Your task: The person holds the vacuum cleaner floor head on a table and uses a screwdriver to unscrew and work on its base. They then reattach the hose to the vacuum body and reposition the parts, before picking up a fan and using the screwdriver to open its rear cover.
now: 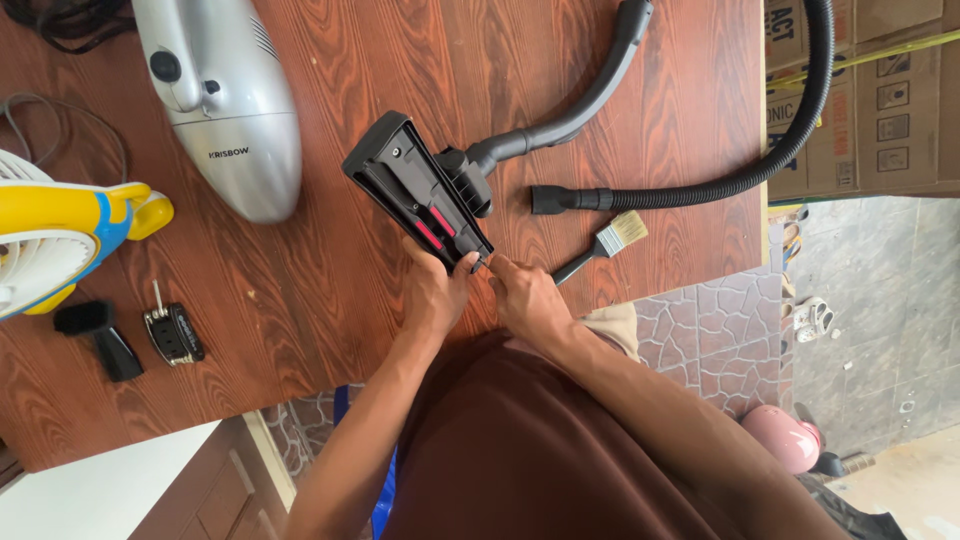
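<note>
Both hands are on the black vacuum floor nozzle [418, 190], which sits tipped up on the wood-grain table [680, 110] with its underside facing the camera. The left hand [433, 295] is grasping the near end of the nozzle, thumb pressed up against the edge by the red strip. The right hand [527, 298] is pinched at that same near corner, fingertips [493, 264] touching the nozzle's end; can't tell if there's something tiny between them.

Just beyond the fingers, the nozzle's neck joins a curved grey wand tube [590, 95] that runs away toward the far edge. Right of the right hand's fingertips, close by, lies a small paintbrush [605, 243] with pale bristles and a dark handle. Past that is the black cuff of a ribbed black hose [700, 188], which loops off the table's right side.

Further right, past the hose, stand brown cardboard boxes [890, 100] with black print and square symbol labels.

Way off to the left of the left hand: a silver handheld vacuum body [222, 100], a yellow and white fan [60, 235], a black crevice attachment [100, 335] and a folding hex key set [172, 332].
</note>
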